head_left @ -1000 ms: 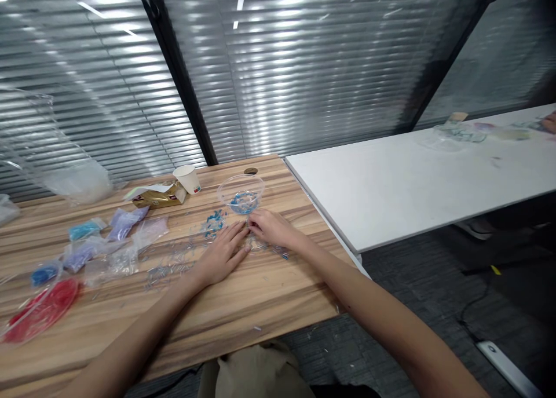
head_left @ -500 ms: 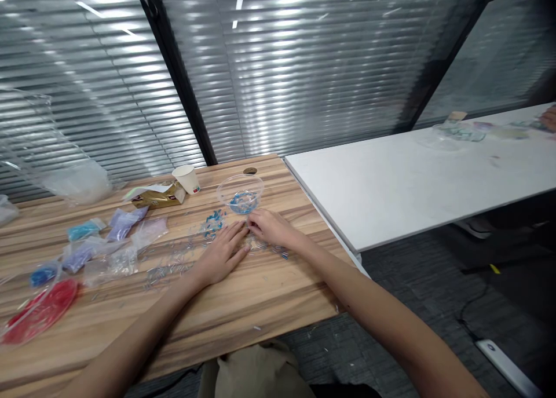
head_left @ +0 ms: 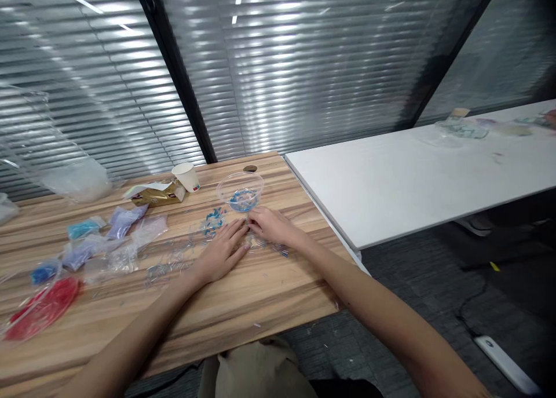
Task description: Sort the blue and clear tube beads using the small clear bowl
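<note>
Small blue pieces (head_left: 212,221) beside a clear bowl (head_left: 240,182)

On the wood-grain counter (head_left: 243,305), the left hand (head_left: 221,252) lies palm down, its fingers stretched out. The right hand (head_left: 270,226) curls its fingers beside the left fingertips, at the bowl's near side; I cannot tell whether they grip anything. The blue pieces lie loosely left of the bowl, with more blue inside it
</note>
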`<state>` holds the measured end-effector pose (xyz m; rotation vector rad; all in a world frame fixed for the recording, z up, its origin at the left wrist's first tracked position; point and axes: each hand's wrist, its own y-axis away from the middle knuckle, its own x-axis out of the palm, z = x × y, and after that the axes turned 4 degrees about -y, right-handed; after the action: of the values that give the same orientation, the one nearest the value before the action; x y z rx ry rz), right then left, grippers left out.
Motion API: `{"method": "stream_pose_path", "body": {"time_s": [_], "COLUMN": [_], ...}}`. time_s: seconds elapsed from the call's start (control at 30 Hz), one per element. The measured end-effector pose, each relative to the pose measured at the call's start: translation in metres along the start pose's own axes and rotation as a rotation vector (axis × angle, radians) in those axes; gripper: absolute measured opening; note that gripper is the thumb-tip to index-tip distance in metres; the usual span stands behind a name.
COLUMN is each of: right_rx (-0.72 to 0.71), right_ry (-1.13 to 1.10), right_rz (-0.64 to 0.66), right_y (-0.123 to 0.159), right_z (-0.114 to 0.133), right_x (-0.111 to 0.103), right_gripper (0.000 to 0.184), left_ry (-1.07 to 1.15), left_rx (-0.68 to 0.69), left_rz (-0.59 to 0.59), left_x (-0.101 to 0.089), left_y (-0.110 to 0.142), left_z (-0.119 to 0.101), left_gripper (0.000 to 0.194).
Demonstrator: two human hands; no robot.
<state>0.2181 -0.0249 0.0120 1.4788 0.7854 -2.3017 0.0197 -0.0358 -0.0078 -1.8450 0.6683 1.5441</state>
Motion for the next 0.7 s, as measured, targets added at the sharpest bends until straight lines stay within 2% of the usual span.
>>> {"method": "stream_pose_path", "body": {"time_s": [0.7], "right_rx": [-0.006], "right_ry": [-0.003], "right_rz": [-0.001], "right_y": [-0.0001], "right_z": [-0.0021], "right_x": [0.0026], "right_gripper": [0.016], "left_ry": [0.002], "left_rx": [-0.008], "left_rz": [0.017], "left_x": [-0.0016], "left_y": [-0.0006], "left_z": [-0.0012], "left_gripper": [0.052]}}
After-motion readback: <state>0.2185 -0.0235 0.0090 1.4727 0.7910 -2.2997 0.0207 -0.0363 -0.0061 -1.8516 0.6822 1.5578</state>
